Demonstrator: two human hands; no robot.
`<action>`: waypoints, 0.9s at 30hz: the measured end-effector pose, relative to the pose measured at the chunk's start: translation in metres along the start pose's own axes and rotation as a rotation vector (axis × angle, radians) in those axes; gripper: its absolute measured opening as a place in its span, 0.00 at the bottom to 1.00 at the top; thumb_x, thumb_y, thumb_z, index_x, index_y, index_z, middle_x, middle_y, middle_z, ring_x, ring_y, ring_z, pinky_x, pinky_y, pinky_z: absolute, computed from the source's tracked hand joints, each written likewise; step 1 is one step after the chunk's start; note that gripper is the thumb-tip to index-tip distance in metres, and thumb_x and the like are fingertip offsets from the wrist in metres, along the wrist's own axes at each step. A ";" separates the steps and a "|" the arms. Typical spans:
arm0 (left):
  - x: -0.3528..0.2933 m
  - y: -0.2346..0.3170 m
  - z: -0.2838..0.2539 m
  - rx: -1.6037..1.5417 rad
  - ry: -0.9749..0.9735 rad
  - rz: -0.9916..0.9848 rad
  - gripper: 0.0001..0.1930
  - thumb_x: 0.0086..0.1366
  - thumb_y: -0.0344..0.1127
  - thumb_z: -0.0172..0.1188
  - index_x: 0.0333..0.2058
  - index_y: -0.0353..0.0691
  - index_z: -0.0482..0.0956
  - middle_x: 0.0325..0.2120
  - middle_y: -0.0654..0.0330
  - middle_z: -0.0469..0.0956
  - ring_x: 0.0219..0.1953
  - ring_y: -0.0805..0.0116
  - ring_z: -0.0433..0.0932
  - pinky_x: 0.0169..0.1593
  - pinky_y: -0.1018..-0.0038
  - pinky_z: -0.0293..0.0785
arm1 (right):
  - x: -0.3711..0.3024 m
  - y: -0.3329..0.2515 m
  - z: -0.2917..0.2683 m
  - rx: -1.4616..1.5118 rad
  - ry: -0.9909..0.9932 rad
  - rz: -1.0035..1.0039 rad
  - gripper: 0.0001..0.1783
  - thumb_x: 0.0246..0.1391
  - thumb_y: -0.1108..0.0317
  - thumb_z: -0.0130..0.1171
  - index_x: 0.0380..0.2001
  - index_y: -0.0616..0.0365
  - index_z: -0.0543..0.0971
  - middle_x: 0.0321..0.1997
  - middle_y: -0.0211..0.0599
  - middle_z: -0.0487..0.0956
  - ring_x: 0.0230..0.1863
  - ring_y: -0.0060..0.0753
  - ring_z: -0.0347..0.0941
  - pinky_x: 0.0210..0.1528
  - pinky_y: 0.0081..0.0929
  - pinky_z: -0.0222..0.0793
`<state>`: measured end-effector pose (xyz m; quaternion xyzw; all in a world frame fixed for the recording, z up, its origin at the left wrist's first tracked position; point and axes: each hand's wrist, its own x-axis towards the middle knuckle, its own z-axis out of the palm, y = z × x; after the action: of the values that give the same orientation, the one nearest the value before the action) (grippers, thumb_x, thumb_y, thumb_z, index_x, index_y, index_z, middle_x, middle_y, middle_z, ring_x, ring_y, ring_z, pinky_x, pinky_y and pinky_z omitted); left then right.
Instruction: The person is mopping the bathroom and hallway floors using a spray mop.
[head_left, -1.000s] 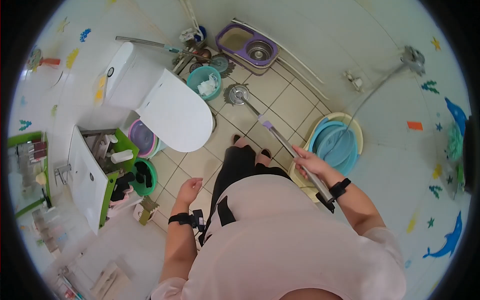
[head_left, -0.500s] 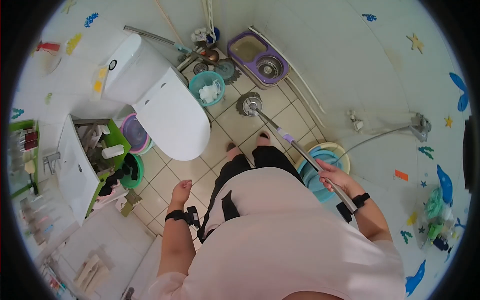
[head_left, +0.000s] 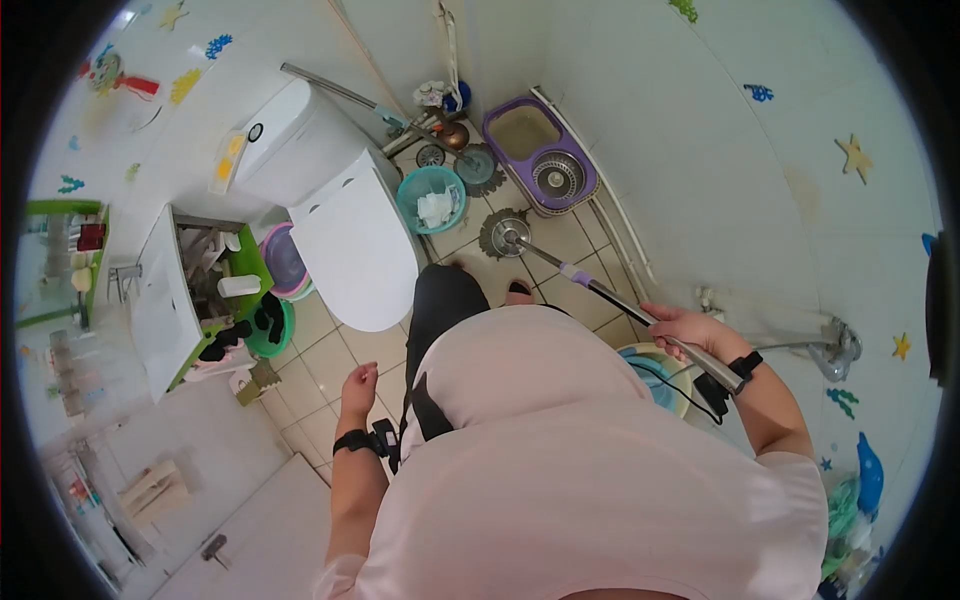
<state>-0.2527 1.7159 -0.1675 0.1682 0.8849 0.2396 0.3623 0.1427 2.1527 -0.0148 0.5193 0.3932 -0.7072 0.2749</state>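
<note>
My right hand point(head_left: 690, 333) is wrapped round the upper part of a steel mop pole point(head_left: 620, 300) with a purple collar. The pole slants down and away to a round mop head point(head_left: 508, 236) with a grey fringe, which lies flat on the tiled floor just in front of my feet. My left hand point(head_left: 360, 388) hangs at my left side with its fingers curled in, and nothing shows in it. A second mop point(head_left: 370, 105) leans across beside the toilet tank, its round head on the floor near the corner.
A white toilet point(head_left: 355, 255), lid down, stands to the left. Beyond the mop head are a teal waste bin point(head_left: 462, 210) with tissues and a purple spin bucket point(head_left: 497, 150). Basins point(head_left: 684, 395) sit by my right leg. A cabinet point(head_left: 170, 310) stands open at the left.
The whole view has shifted as my body moved. My left leg has come forward. The mop head has slid a little left along the floor, closer to the waste bin.
</note>
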 end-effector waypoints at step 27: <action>-0.010 0.011 0.014 -0.153 -0.042 -0.060 0.16 0.60 0.43 0.50 0.41 0.39 0.75 0.35 0.55 0.77 0.39 0.65 0.75 0.43 0.74 0.69 | -0.022 -0.042 0.057 -0.199 -0.049 -0.110 0.33 0.54 0.69 0.43 0.62 0.48 0.46 0.19 0.25 0.65 0.13 0.16 0.60 0.14 0.16 0.58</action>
<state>-0.2342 1.7243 -0.1646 0.1183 0.8608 0.2919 0.3998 0.0862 2.1269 0.0259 0.4496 0.4827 -0.6910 0.2955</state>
